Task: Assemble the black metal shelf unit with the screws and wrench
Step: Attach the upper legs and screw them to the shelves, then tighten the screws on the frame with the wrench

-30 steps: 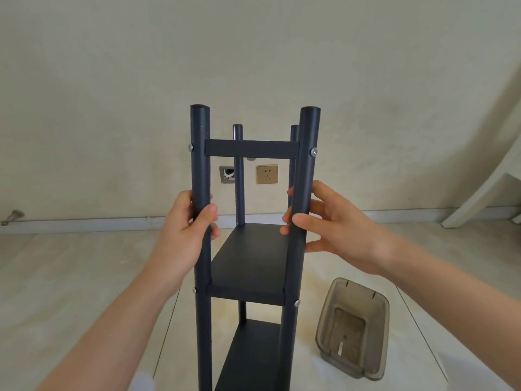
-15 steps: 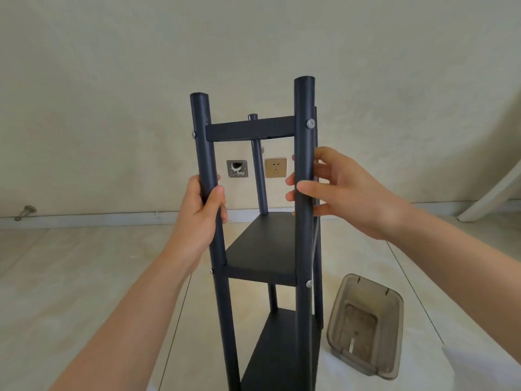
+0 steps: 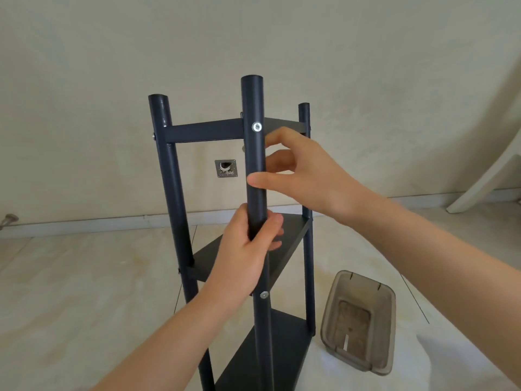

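2 bare hands hold the nearest post (image 3: pixel 253 103) of a black metal shelf unit (image 3: pixel 182 235) standing upright on a tiled floor (image 3: pixel 84 277). The left hand (image 3: pixel 245 255) is wrapped round the post above the middle shelf (image 3: pixel 296 235). Higher up, the right hand (image 3: pixel 310 176) lays its thumb across the post's front with the fingers (image 3: pixel 279 136) curled behind it, below a silver screw (image 3: pixel 256 127) at the top crossbar (image 3: pixel 203 132). A 2nd screw (image 3: pixel 264 294) shows under the left wrist. Just right of the unit's bottom shelf (image 3: pixel 282 348), a translucent plastic bin (image 3: pixel 386 328) sits on the floor. A pale sliver shows at its base; whether that lies inside or is part of the moulding cannot be told. Only 3 posts are visible, and the nearest one hides what is behind it. The unit's feet are cut off by the lower edge, a pale slanted furniture leg (image 3: pixel 485 176) by the right edge, and a small metal fitting (image 3: pixel 8 218) by the left.
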Motion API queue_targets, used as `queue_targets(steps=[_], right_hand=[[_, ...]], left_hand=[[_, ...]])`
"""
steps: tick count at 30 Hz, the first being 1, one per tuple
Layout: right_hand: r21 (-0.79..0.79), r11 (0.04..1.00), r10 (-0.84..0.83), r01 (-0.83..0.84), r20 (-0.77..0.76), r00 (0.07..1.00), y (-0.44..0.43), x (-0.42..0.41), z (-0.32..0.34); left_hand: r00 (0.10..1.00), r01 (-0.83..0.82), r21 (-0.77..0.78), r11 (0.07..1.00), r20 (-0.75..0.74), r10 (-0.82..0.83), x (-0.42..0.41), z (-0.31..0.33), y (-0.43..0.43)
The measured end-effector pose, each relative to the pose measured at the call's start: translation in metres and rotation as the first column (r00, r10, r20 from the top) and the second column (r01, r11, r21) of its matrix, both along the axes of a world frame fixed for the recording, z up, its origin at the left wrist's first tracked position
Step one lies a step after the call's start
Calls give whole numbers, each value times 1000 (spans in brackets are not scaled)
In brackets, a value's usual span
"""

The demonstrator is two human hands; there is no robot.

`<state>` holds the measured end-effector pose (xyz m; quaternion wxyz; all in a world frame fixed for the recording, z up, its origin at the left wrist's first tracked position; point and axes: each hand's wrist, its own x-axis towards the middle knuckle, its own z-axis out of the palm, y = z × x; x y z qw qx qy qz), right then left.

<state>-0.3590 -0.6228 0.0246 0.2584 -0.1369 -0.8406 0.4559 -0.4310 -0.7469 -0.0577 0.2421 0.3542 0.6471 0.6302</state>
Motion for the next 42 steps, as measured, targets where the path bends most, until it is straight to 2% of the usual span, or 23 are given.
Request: queue_targets(steps=[2,6,8,10,12,15,17,19,22,29,35,42], right_hand=[[-2,1000,5,-5,8,1000,-1,1,2],[-48,999,-17,20,62,998,9,11,0],[-62,995,-74,80,95,993,20,20,-10],[-75,979,-173,192,206,963,34,34,-36],[-67,967,-197,246,413,889,51,48,-76],[34,977,-171,210,714,679,71,62,-140],[90,975,-190,204,814,549,79,69,-180],[72,972,-170,223,872,458,80,75,-218],[-7,968,-94,252,917,387,68,79,-266],[-135,845,-103,517,908,406,23,79,-353],[-107,934,-34,341,923,382,10,88,-386],[-225,967,173,119,924,340,7,119,-397]], left_hand=[[1000,-20,52,998,15,19,3,-1,4],[993,-9,43,999,-118,14,1,-4,11],[990,-1,50,999,-141,8,-2,-4,13],[989,34,53,998,-143,-26,-4,-5,15],[993,62,69,996,-110,-54,-6,-5,15],[990,102,83,991,-101,-94,-8,-7,16],[989,109,92,990,-113,-99,-8,-8,17],[989,101,97,990,-122,-89,-7,-8,19],[989,82,108,991,-132,-67,-7,-8,23],[993,63,132,989,-110,-49,-11,-8,27],[996,62,135,989,-74,-52,-13,-5,31],[996,70,137,988,-57,-63,-12,-3,35]])
